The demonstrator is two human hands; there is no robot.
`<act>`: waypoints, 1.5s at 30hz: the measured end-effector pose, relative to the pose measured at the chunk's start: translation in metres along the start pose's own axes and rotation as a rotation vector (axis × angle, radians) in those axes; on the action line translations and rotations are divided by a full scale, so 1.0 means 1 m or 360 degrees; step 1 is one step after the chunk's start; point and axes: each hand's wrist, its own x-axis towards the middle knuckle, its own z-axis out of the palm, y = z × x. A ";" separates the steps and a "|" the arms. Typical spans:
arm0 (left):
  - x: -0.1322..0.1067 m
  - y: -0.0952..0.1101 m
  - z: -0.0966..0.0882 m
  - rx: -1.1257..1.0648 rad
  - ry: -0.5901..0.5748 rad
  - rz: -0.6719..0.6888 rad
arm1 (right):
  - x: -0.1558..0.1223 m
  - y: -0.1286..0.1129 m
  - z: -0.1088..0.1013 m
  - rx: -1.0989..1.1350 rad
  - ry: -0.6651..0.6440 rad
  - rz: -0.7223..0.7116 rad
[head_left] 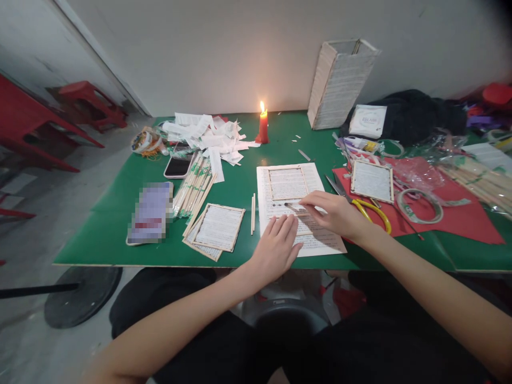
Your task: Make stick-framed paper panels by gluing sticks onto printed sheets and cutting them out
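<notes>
Printed paper sheet [282,208] with stick frame [287,167]

1. The left hand [276,248] and right hand [334,213] are bare, with slim fingers.
2. The left forearm [172,330] and right forearm [436,298] are uncovered as far as the view shows.
3. Plain black trousers [216,346] cover the lap and thighs.
</notes>
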 end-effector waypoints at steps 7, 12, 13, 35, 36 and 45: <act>-0.001 -0.001 0.002 -0.0003 0.0032 0.0001 | -0.005 0.004 -0.004 -0.0010 -0.0011 0.0054; -0.001 -0.001 0.002 -0.0007 0.0026 0.0018 | -0.012 0.008 -0.009 -0.0018 0.0003 0.0069; -0.001 -0.001 0.002 -0.0003 0.0026 0.0020 | -0.013 0.009 -0.008 -0.0023 0.0000 0.0069; 0.000 -0.001 -0.001 -0.0009 -0.0034 0.0001 | -0.018 0.022 -0.019 -0.0182 0.0010 0.0088; 0.000 -0.001 -0.001 -0.0015 -0.0032 0.0001 | -0.019 0.022 -0.021 -0.0195 0.0027 0.0103; 0.000 -0.002 0.000 -0.0040 -0.0045 -0.0005 | -0.019 0.023 -0.022 -0.0223 0.0015 0.0190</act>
